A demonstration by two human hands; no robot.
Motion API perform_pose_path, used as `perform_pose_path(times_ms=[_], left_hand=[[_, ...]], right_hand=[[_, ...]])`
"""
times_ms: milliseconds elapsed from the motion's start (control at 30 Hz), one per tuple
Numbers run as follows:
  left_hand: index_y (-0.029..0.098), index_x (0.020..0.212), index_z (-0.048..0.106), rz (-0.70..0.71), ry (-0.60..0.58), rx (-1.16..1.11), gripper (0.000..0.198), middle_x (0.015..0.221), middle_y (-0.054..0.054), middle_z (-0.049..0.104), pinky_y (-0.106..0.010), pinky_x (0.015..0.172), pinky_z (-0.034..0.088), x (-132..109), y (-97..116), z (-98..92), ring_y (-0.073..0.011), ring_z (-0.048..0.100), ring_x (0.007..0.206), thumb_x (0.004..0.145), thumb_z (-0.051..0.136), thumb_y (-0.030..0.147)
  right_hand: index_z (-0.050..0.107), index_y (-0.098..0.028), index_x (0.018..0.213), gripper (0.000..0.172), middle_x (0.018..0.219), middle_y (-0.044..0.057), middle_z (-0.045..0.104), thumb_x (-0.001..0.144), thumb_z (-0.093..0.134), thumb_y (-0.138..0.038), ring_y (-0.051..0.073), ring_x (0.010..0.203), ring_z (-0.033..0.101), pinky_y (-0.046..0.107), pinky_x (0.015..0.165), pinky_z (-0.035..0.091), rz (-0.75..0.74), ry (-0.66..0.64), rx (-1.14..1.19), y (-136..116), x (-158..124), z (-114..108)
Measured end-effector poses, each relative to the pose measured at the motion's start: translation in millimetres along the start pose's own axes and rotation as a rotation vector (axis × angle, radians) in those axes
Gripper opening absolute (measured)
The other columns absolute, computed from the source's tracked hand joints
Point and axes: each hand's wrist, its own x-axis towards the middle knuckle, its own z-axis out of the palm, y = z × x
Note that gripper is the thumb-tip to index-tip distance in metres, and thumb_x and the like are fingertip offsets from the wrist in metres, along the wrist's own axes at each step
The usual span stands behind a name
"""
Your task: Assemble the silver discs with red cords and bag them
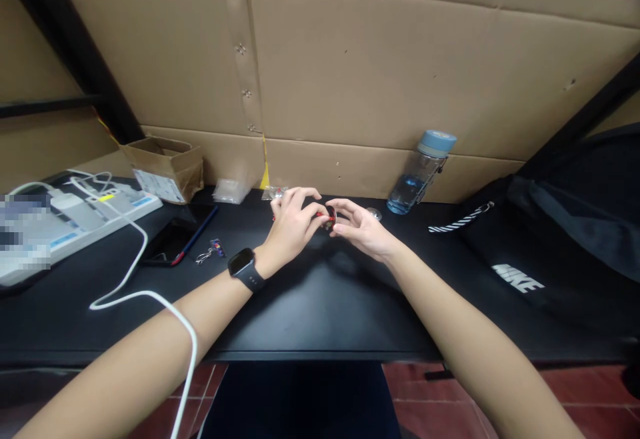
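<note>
Above the middle of the black table, my two hands meet at a small round red-and-black object [331, 217] with a pale rim. Thumb and fingers of my right hand [364, 229] close on its rim from the right. My left hand [295, 222] pinches at its left side, where a bit of red shows by the fingertips; its other fingers arch over. The object's exact kind is too small to make out. Behind my left hand lies a small clear bag [276, 192] with something red in it. A clear round piece [373, 213] lies just beyond my right hand.
Left: a white power strip [85, 215], white cable [143, 294], phone [180, 235], keychain [216, 249], cardboard box [167, 169] and clear plastic packet [231, 190]. Right: a water bottle [419, 172] and a black bag [560, 252]. A cardboard wall [380, 65] closes off the back.
</note>
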Motion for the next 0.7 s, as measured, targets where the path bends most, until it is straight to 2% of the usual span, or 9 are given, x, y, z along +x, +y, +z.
perform_pose_path(times_ms=[200, 433, 700], left_hand=[[0.026, 0.096, 0.07, -0.035, 0.036, -0.001, 0.016, 0.129, -0.008, 0.059, -0.047, 0.096, 0.029, -1.9, 6.3, 1.0, -0.0279, 0.046, 0.124, 0.098, 0.057, 0.033], [0.026, 0.096, 0.07, -0.06, 0.014, -0.006, 0.017, 0.128, -0.01, 0.059, -0.048, 0.097, 0.029, -2.1, 7.7, 0.9, -0.0302, 0.046, 0.122, 0.098, 0.056, 0.035], [0.025, 0.096, 0.069, -0.046, 0.022, -0.001, 0.017, 0.127, -0.009, 0.059, -0.048, 0.096, 0.029, -3.6, 9.3, 1.1, -0.0297, 0.047, 0.122, 0.099, 0.054, 0.032]], right_hand=[[0.062, -0.028, 0.122, 0.05, 0.129, 0.005, 0.056, 0.077, 0.083, -0.026, 0.016, 0.104, 0.06, 0.028, 0.082, 0.058, -0.006, 0.018, -0.011, -0.6, -0.2, 2.4], [0.061, -0.028, 0.122, 0.052, 0.125, 0.005, 0.059, 0.075, 0.084, -0.029, 0.018, 0.103, 0.063, 0.033, 0.089, 0.057, -0.042, 0.083, -0.029, 0.4, -0.3, 6.4], [0.065, -0.027, 0.121, 0.05, 0.126, 0.005, 0.06, 0.076, 0.084, -0.028, 0.018, 0.106, 0.063, 0.036, 0.097, 0.055, -0.066, 0.1, -0.061, 1.5, -0.2, 7.8]])
